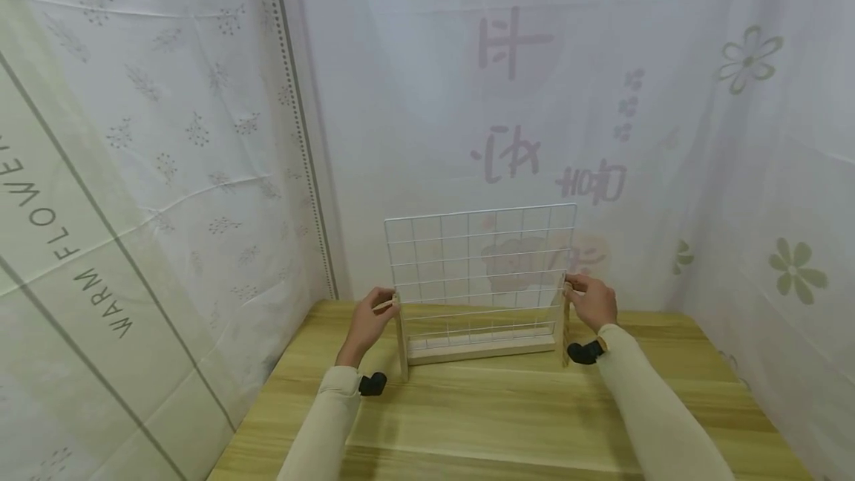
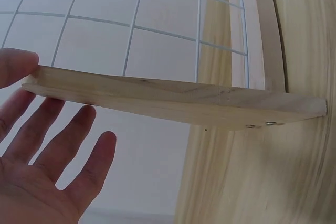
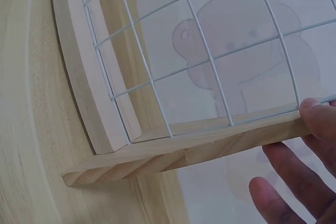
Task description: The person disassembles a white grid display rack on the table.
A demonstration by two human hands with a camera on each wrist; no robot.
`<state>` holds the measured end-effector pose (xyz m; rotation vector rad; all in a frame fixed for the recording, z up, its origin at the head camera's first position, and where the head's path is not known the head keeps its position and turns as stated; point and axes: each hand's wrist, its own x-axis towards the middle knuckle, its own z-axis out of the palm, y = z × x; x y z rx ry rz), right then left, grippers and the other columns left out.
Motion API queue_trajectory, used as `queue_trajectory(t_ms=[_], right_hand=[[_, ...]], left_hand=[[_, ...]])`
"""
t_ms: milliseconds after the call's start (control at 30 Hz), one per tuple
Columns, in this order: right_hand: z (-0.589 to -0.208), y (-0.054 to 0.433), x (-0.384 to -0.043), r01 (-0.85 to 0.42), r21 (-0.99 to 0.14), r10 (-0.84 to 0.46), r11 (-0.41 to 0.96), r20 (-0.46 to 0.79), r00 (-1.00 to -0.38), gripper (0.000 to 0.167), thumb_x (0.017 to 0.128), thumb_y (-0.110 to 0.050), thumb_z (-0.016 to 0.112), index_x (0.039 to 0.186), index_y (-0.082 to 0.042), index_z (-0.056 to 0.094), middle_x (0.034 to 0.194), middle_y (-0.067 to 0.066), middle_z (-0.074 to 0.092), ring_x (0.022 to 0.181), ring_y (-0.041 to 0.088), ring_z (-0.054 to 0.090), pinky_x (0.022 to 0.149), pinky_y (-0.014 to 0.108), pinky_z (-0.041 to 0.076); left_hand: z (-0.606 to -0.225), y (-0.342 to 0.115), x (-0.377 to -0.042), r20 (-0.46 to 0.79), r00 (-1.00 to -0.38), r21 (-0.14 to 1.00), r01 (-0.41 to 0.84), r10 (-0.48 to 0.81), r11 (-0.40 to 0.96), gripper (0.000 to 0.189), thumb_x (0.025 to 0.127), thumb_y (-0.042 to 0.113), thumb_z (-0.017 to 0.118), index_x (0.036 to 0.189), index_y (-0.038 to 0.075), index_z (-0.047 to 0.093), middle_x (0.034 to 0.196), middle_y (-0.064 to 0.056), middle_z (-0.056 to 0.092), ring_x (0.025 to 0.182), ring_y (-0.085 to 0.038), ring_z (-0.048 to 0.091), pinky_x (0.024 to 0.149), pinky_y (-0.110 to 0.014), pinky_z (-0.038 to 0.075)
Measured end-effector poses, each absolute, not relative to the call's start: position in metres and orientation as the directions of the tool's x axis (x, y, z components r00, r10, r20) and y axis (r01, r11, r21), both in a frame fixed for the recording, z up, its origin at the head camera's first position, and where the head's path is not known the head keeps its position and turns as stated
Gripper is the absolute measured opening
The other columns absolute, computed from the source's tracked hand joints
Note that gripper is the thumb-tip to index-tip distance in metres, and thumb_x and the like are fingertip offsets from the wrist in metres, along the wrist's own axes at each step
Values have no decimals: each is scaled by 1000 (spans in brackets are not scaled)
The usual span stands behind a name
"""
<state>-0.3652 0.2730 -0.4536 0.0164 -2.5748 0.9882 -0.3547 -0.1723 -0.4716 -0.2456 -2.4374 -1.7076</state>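
A white wire grid panel (image 1: 481,212) stands upright in a light wooden frame on the table. The frame has a left side board (image 1: 401,340), a right side board (image 1: 562,332) and a low crossbar (image 1: 481,349) between them. My left hand (image 1: 369,320) pinches the upper end of the left board between thumb and fingers; its other fingers spread below in the left wrist view. At the opposite side, my right hand (image 1: 593,303) grips the top of the right board, thumb against the grid's edge. Two screw heads (image 2: 270,124) show near the left board's foot.
The wood-grain table (image 1: 494,421) extends in front of the frame. Behind it hangs a pale printed curtain (image 1: 414,95), with another patterned curtain (image 1: 187,132) along the left. Black wrist devices (image 1: 372,384) sit at both cuffs.
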Motion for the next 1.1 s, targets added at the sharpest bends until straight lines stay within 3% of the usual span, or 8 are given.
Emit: queue_trajectory(t_ms=[100, 233, 367, 633, 733, 800, 867, 1100], right_hand=[[-454, 270, -369, -147, -642, 119, 753, 353, -928, 37, 97, -15, 65, 131, -2, 65, 119, 26, 70, 112, 47, 64, 95, 62, 49], [-454, 265, -376, -153, -627, 117, 764, 367, -923, 35, 96, -14, 65, 129, -2, 66, 114, 27, 72, 101, 45, 69, 76, 50, 55], [-453, 261, -382, -161, -613, 112, 774, 382, -917, 34, 96, -13, 65, 128, -2, 67, 110, 28, 72, 92, 43, 70, 61, 35, 48], [-453, 256, -399, -220, -581, 60, 783, 422, -904, 34, 94, -11, 66, 126, 0, 68, 108, 28, 73, 86, 41, 71, 57, 34, 48], [-451, 258, -403, -240, -575, 5, 783, 390, -921, 38, 96, -10, 61, 132, 1, 62, 111, 31, 71, 53, 27, 58, 46, 29, 37], [-450, 258, -406, -248, -561, -34, 790, 364, -931, 40, 98, -10, 57, 136, 0, 58, 113, 32, 69, 43, 16, 41, 43, 26, 31], [-449, 256, -410, -246, -557, -52, 793, 342, -938, 42, 98, -10, 54, 139, 0, 55, 114, 33, 69, 41, 10, 28, 41, 26, 28], [-447, 244, -420, -248, -542, -47, 803, 356, -933, 39, 96, -10, 55, 134, 0, 60, 110, 30, 71, 41, 9, 28, 42, 25, 28]], left_hand=[[-473, -175, -347, 222, -975, 915, 219, 31, 340, 36, 98, 16, 66, 132, 7, 58, 141, -17, 57, 128, -40, 59, 102, -48, 55], [-474, -178, -337, 238, -971, 913, 233, 28, 335, 34, 96, 16, 69, 128, 9, 61, 138, -18, 60, 124, -39, 63, 98, -46, 57], [-475, -182, -327, 254, -966, 916, 256, 46, 309, 36, 93, 13, 73, 126, 6, 62, 135, -21, 61, 121, -39, 64, 94, -46, 59], [-474, -187, -304, 278, -958, 885, 283, 68, 370, 34, 85, 14, 81, 116, 13, 67, 121, -15, 69, 106, -35, 71, 81, -39, 62], [-470, -182, -296, 274, -959, 887, 279, 65, 367, 33, 83, 10, 82, 112, 8, 67, 117, -16, 69, 104, -36, 70, 79, -39, 63], [-464, -177, -288, 276, -960, 887, 274, 49, 372, 30, 82, 5, 81, 108, 5, 66, 114, -17, 69, 103, -38, 70, 80, -40, 62], [-461, -174, -284, 278, -960, 886, 270, 35, 377, 29, 82, 0, 80, 106, 1, 65, 113, -19, 68, 103, -40, 69, 83, -43, 62], [-470, -181, -284, 278, -958, 878, 281, 65, 388, 29, 80, 3, 82, 101, 5, 63, 113, -19, 68, 103, -37, 69, 86, -43, 61]])
